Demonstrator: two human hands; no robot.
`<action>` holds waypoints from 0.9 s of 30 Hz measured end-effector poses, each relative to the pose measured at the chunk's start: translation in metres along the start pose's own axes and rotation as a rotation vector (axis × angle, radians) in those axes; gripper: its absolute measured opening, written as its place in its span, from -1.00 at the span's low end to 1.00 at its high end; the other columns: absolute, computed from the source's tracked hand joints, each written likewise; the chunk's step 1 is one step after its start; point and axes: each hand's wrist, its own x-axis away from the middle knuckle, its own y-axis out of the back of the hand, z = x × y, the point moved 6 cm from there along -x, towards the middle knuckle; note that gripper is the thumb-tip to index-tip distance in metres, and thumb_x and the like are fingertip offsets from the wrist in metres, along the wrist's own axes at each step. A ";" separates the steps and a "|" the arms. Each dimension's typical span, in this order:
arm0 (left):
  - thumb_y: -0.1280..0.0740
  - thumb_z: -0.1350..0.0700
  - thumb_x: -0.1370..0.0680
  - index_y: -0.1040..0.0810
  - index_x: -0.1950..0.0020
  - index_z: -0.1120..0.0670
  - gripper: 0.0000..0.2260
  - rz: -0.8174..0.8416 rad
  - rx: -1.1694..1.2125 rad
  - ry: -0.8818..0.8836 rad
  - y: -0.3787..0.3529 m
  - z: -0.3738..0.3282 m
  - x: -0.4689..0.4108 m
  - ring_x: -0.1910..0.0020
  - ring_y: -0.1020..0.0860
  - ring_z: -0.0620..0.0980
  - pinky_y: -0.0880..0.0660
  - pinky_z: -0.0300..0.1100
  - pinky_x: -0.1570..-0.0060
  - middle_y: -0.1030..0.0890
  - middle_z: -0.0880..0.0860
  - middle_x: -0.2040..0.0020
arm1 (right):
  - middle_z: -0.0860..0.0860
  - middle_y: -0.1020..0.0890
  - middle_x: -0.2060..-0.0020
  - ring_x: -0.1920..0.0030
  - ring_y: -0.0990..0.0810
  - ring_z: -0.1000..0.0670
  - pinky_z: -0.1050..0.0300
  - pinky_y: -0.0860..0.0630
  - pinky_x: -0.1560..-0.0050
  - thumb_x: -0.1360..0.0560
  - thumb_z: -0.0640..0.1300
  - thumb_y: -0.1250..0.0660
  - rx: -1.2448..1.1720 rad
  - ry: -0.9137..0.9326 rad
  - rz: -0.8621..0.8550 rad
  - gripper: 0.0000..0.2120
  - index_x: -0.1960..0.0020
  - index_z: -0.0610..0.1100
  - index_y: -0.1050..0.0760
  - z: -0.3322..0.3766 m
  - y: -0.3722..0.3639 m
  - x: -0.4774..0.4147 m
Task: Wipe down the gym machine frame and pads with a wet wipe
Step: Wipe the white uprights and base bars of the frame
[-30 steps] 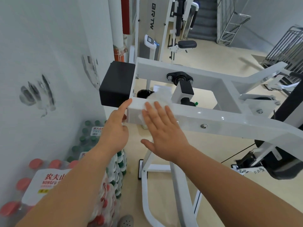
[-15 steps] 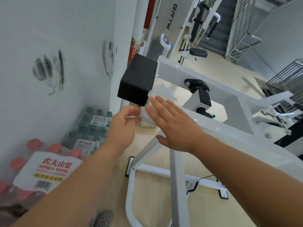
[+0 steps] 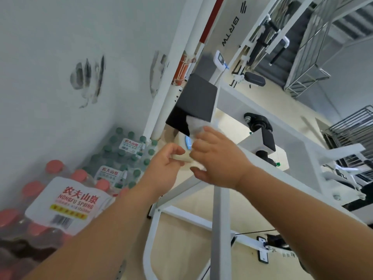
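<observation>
The white gym machine frame [image 3: 302,158] runs from the right toward a black block pad [image 3: 196,98] at its left end. My right hand [image 3: 218,158] holds a crumpled white wet wipe [image 3: 194,123] and presses it against the pad's lower near edge. My left hand [image 3: 165,166] sits just left of it, below the pad, fingers curled on the end of the frame's near beam. A small blue tab [image 3: 187,143] shows between the two hands; what it belongs to is unclear.
Shrink-wrapped packs of water bottles [image 3: 66,199] are stacked on the floor against the wall at left. A white post [image 3: 171,93] stands behind the pad. The frame's legs [image 3: 218,229] drop below my arms. Other machines [image 3: 254,79], stairs and metal racks [image 3: 351,128] fill the back right.
My right hand slid the wipe from the top of the near beam left and up onto the black pad. My left hand dropped to the beam's end. The view tilted and moved closer.
</observation>
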 end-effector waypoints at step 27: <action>-0.12 0.26 -0.45 -0.60 -0.32 0.04 -0.50 -0.021 -0.529 -0.599 -0.045 -0.067 0.004 -0.42 -0.38 -0.16 -0.30 -0.11 -0.48 -0.46 -0.12 -0.39 | -0.23 -0.30 -0.55 -0.45 -0.43 -0.21 -0.11 -0.36 -0.42 -0.66 0.09 -0.19 -0.071 -0.591 -0.366 -0.41 -0.57 -0.23 -0.27 0.012 -0.003 0.100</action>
